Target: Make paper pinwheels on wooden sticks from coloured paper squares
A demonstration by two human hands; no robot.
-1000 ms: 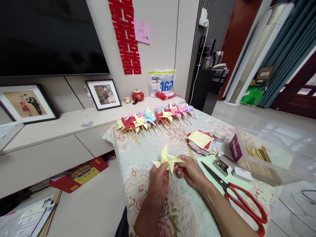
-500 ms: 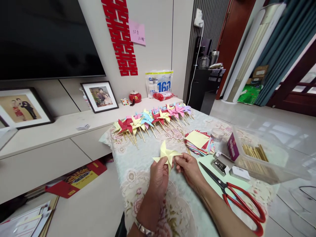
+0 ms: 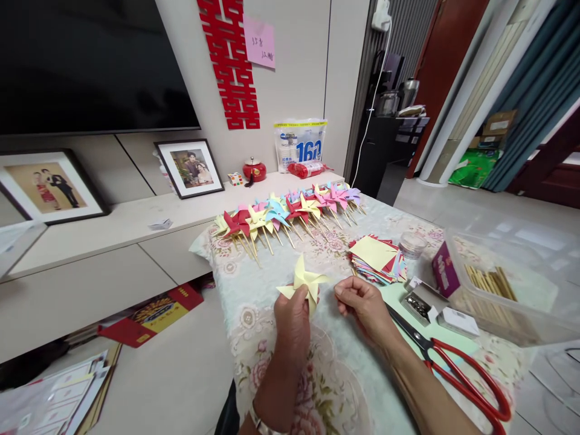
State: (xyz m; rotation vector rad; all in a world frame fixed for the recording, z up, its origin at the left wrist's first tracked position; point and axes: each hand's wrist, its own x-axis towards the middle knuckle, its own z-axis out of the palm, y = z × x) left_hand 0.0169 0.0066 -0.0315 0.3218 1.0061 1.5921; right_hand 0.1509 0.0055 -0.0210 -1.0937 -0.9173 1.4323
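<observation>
A pale yellow paper pinwheel (image 3: 304, 279) is pinched in my left hand (image 3: 292, 314), the thumb lying over its centre. To its right, apart from the paper, is my right hand (image 3: 360, 302), with thumb and fingertips pressed together; whatever they may hold is too small to make out. Red-handled scissors (image 3: 426, 347) lie beside my right forearm on a pale green sheet (image 3: 394, 294). Near them sits a small open box of metal pins (image 3: 419, 307). A stack of coloured paper squares (image 3: 376, 257) rests beyond my right hand.
Finished pinwheels on sticks (image 3: 290, 214) line the table's far edge. At right stands a clear plastic bin (image 3: 512, 314) holding gold sticks (image 3: 492, 283), near a round clear container (image 3: 412, 244) and a small white box (image 3: 457, 321). Behind runs a white cabinet (image 3: 131, 226) with framed photos.
My right hand has let go of the pinwheel's blade and moved right, away from it. My left hand still holds the pinwheel. The view has shifted slightly.
</observation>
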